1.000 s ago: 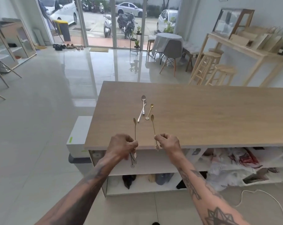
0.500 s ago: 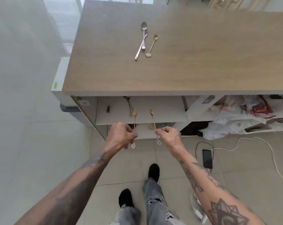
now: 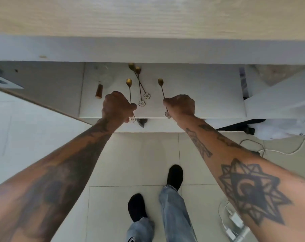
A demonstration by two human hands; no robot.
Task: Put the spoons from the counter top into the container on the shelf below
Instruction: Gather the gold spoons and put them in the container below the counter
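Observation:
My left hand (image 3: 117,106) grips a thin gold spoon (image 3: 129,86) by its stem, bowl pointing away, flower end showing below my fist. My right hand (image 3: 180,106) holds a second gold spoon (image 3: 161,86) the same way. Both hands hover over the front of the white shelf (image 3: 200,95) under the counter top (image 3: 148,14). Two more gold spoons (image 3: 139,82) with flower ends lie crossed between my hands, their bowls going under the counter's edge. A faint clear glass container (image 3: 104,74) stands on the shelf, left of them.
A small brown cylinder (image 3: 99,91) lies on the shelf near the left hand. A white side panel (image 3: 277,95) bounds the shelf on the right. White cables and a charger (image 3: 233,219) lie on the tiled floor by my feet (image 3: 174,175).
My head has tipped down and closer, so the counter's spoons have left the view. Both hands have carried their spoons forward, from in front of the counter to over the shelf.

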